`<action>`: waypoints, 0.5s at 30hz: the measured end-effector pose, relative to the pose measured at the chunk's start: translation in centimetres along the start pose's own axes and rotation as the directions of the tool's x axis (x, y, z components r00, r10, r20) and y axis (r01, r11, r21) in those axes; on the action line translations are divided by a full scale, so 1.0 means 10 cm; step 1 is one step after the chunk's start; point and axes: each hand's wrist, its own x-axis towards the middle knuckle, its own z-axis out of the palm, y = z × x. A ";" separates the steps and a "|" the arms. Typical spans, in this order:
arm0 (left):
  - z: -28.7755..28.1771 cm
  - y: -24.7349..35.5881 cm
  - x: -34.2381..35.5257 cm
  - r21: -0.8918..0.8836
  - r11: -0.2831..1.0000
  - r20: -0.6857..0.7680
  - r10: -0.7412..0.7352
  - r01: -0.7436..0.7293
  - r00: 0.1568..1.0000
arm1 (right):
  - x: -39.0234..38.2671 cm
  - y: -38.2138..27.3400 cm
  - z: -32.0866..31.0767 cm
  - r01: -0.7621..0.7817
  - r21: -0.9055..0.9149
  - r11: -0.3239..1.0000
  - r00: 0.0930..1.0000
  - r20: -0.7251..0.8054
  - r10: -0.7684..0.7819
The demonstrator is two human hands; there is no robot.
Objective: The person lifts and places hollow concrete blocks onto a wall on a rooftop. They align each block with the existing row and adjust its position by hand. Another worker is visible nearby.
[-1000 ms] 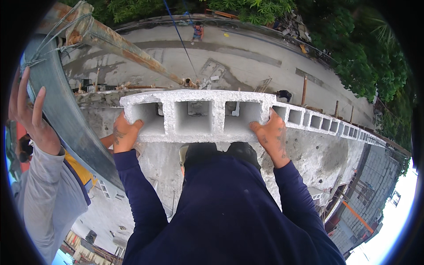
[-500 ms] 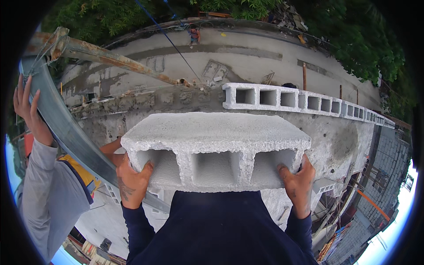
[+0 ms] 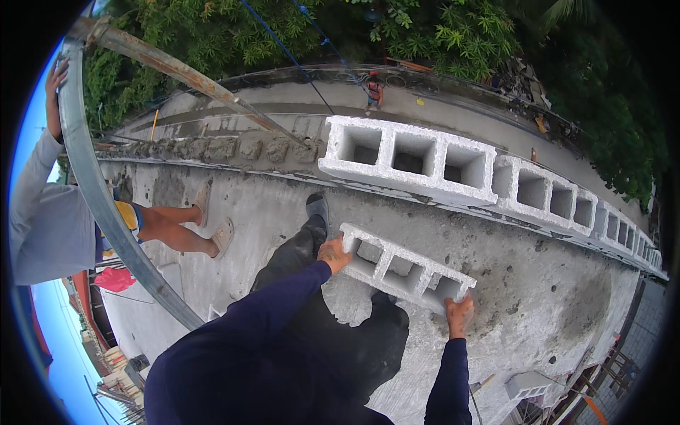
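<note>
Between my two hands is a grey-white concrete hollow block (image 3: 388,278), its three cavities facing up, tilted down toward the right. My left hand (image 3: 335,256) grips its left end and my right hand (image 3: 460,314) its right end. The block is low, near my feet; whether it touches the slab cannot be made out. Just beyond it runs a row of similar hollow blocks (image 3: 411,185) along the slab's edge, stretching away to the right. Left of that row, dabs of wet mortar (image 3: 251,147) lie along the edge.
A co-worker in a grey sleeve (image 3: 42,230) stands at left, a hand on a curved-looking metal beam (image 3: 99,188). A rusty pole (image 3: 180,73) slants over the edge. Far below, a person (image 3: 374,92) stands on the road. Another hollow block (image 3: 530,386) lies at lower right.
The hollow block has gone from close before my chest down toward the slab by my feet, still in both hands. My view has turned, and the co-worker's legs now show.
</note>
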 end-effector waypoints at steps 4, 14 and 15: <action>1.16 -0.15 0.80 -0.030 0.999 0.040 -0.034 0.035 0.999 | 0.66 0.92 1.01 -0.009 -0.001 1.000 1.000 -0.018 0.009; 2.31 -0.64 1.76 -0.095 0.981 0.086 -0.164 0.172 0.983 | 1.27 1.78 2.58 -0.172 0.133 0.976 0.983 0.082 0.162; 2.36 -0.66 1.82 -0.136 0.980 0.036 -0.139 0.143 0.990 | 1.26 1.81 2.64 -0.126 0.093 0.988 0.992 0.037 0.123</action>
